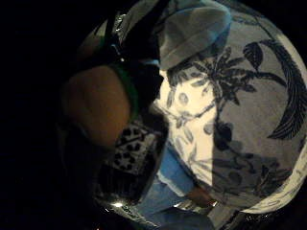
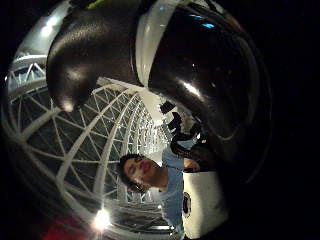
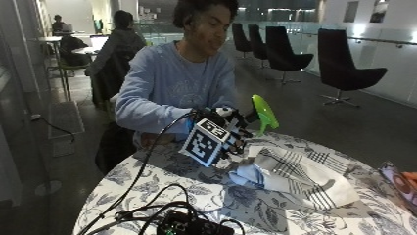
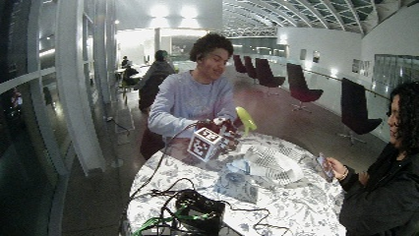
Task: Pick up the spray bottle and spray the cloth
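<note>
In the outside view my gloved right hand (image 3: pixel 233 131) grips the spray bottle, held upright above the near side of the round table. Only its bright green spray head (image 3: pixel 264 113) shows above my fingers; the body is hidden behind the hand. The spray head points out over the table. The cloth (image 3: pixel 296 175), pale with dark checked stripes, lies crumpled on the floral tablecloth (image 3: pixel 196 188) just beyond and below the hand. In the little finger side palm view the bottle's rounded brown body (image 1: pixel 96 108) with a green collar (image 1: pixel 128 91) sits close against the palm.
A black box with several cables (image 3: pixel 189 226) sits at the table's front edge, and cables run from it toward the hand. A phone (image 3: pixel 399 180) shows at the table's far right edge. The person's other hand stays low behind the table edge.
</note>
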The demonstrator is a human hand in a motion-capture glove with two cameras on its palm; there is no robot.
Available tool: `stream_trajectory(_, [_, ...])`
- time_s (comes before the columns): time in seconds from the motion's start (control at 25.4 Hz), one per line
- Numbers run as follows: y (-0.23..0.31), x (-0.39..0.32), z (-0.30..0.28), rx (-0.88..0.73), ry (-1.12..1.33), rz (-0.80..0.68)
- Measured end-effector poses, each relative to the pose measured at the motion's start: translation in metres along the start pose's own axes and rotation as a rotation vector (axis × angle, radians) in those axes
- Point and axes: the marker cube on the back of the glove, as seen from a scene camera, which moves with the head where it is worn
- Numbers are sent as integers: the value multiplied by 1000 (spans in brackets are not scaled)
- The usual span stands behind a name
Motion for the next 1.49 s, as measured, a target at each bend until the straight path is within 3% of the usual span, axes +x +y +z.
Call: stream_trajectory(1.49, [-5,-4,28,-67,-82,44])
